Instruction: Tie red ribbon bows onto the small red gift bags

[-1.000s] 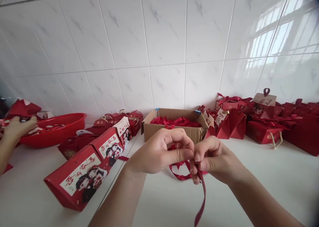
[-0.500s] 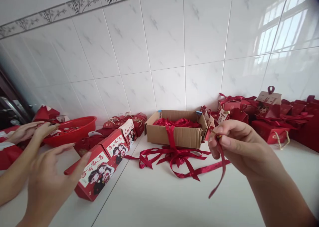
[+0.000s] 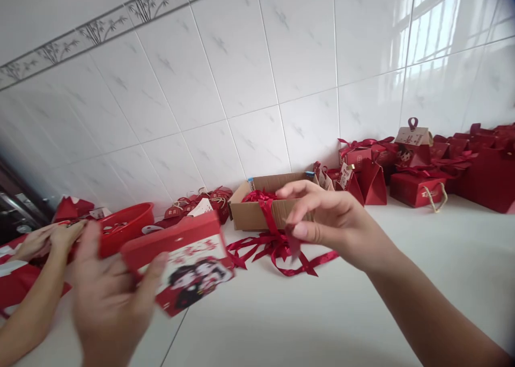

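Note:
My left hand (image 3: 116, 297), smeared by motion, grips a red gift box (image 3: 193, 265) between thumb and fingers. On the box's front are a white panel, red lettering and a cartoon couple; it tilts above the table. My right hand (image 3: 330, 225) pinches a short dark red strap (image 3: 294, 241) between thumb and forefinger, its other fingers loosely curled. The strap hangs blurred in front of the cardboard box (image 3: 251, 217). Red ribbon (image 3: 277, 249) spills from that box onto the table. More gift boxes behind the held one are mostly hidden.
Another person's hands (image 3: 48, 241) work at the left, near a red plastic basin (image 3: 140, 217). Finished-looking red boxes (image 3: 418, 187) with ribbons and rope handles crowd the right. Small red packages (image 3: 201, 200) stand along the tiled wall (image 3: 257, 136).
My left hand has taken hold of a gift box and lifted it from the row. My right hand has moved left with the strap, towards the cardboard box. The view has shifted and tilted.

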### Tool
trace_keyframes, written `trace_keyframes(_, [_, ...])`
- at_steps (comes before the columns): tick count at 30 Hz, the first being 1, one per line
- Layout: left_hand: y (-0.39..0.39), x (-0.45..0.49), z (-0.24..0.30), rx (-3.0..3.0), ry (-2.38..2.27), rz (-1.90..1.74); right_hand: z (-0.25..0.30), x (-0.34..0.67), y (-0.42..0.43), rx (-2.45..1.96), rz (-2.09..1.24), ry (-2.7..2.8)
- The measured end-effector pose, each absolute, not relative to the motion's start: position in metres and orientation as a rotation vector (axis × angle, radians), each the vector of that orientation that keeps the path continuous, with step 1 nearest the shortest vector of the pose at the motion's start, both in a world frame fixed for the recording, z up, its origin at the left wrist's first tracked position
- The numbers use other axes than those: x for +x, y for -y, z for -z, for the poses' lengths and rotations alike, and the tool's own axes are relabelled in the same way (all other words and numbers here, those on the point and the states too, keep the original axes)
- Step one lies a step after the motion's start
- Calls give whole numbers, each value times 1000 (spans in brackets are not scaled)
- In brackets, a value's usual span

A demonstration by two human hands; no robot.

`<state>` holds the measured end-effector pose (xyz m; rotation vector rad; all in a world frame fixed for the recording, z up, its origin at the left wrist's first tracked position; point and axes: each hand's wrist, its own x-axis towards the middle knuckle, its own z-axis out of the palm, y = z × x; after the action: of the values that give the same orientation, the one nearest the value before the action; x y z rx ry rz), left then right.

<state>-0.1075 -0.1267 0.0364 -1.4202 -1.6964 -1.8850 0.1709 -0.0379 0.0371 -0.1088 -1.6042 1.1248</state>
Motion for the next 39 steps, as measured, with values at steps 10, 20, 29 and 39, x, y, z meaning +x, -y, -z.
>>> trace_keyframes(10, [76,23,-57,-2078,1265,2221,-30,162,34,-107,-975,1437])
trace_keyframes(20, [58,18,-50,-2273,1371,2216,-26,148,29,-378,-747,1332])
trace_keyframes(29, [58,13,-44,-2369,1212,2148,-19,139,30,-386,-622,1269])
trace_keyframes(39, [47,11,-43,-2542,1018,2004,-24,152,21,-468,-761,1297])
